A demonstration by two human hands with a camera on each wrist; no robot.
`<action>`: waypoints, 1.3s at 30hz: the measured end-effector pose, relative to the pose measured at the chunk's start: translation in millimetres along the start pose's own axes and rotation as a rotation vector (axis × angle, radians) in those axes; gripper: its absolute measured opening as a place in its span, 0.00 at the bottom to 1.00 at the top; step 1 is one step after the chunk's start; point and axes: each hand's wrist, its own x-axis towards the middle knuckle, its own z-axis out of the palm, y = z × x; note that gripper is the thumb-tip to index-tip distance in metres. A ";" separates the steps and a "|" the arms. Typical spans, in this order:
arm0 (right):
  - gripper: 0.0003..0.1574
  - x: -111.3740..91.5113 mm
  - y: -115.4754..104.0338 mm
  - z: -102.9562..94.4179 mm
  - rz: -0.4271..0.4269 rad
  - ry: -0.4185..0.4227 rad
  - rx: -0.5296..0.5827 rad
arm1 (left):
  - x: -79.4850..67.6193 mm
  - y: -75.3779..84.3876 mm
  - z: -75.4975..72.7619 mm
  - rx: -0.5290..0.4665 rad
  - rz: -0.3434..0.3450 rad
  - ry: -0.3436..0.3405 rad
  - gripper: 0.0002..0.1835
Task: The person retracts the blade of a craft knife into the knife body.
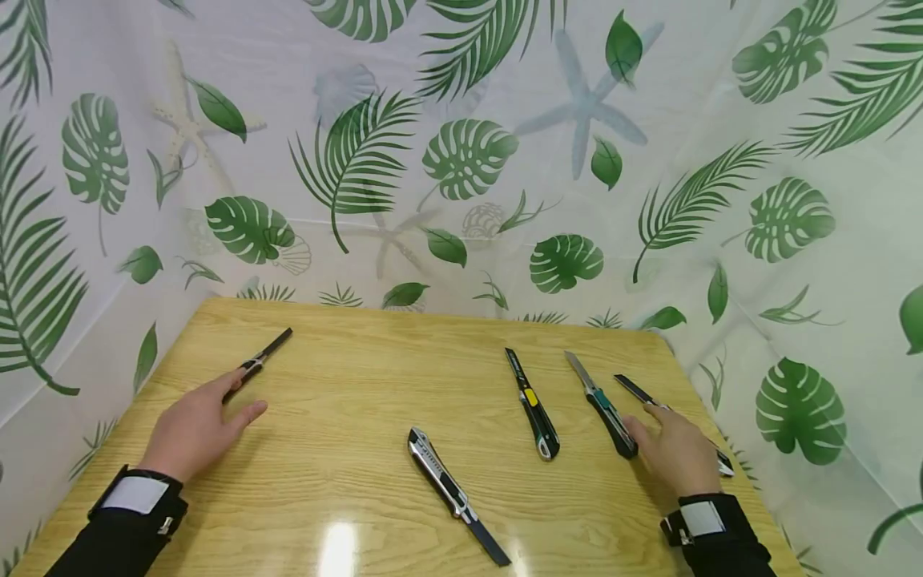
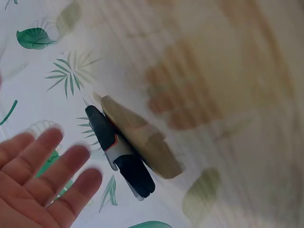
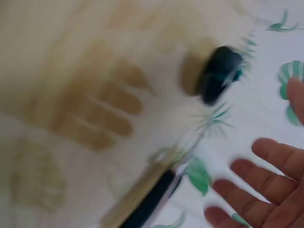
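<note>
Five cutters are laid out on the wooden worktop [image 1: 360,385], and nothing is being gripped! Over on the left, the left cutter [image 1: 255,366] is pointed toward the far edge, its near end partly covered by the left hand [image 1: 191,429]. Fingers stretched, that's clear; gaps are shown between their tips, the thumb is held out to the side, and in the left wrist view a space is left between hand and cutter.

Across to the right, where the right hand [image 1: 678,450] is held over the right cutter [image 1: 636,390], which is hidden along its middle. Fingers extended and spread here too, nothing pinched, as is shown in the right wrist view. Just beside the thumb, the handle end of the teal-marked cutter [image 1: 606,410] is seen. Next in line, the yellow-marked cutter [image 1: 531,398] is set down at a slant, untouched. Nearer the front, between the two hands, the silver cutter [image 1: 441,474] is left lying with its dark blade aimed toward the near edge.

Dark bands are worn on both wrists, and behind it all a leaf-printed cloth [image 1: 505,80] is hung.
</note>
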 end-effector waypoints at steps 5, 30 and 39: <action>0.24 -3.8 -20.3 -10.9 -0.040 0.027 0.110 | 11.8 -9.0 -4.0 0.043 -0.018 0.078 0.34; 0.20 -8.7 -44.9 -3.4 -0.017 -0.130 0.264 | 53.8 -26.0 9.2 0.107 -0.124 -0.162 0.15; 0.21 -9.8 -45.2 -2.6 0.012 -0.122 0.280 | 46.5 -3.2 -1.7 -0.193 -0.288 -0.006 0.23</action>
